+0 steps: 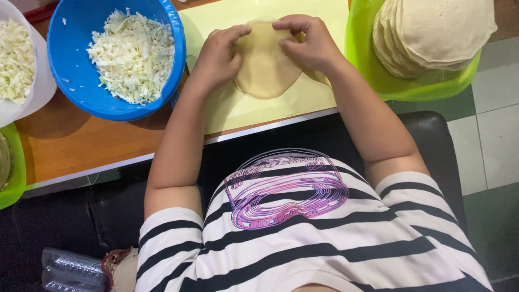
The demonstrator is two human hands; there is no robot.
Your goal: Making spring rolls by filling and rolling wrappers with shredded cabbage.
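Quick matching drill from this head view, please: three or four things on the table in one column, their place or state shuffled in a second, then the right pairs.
Things:
1. shredded cabbage
2. stack of round wrappers
3. single dough wrapper
4. pale yellow board

Places or states:
A. piled in the green tray
B. pressed under the left hand and the right hand
C. lying flat on the wooden table
D. heaped in the blue bowl

Pairs: 1-D, 2-A, 3-B, 4-C
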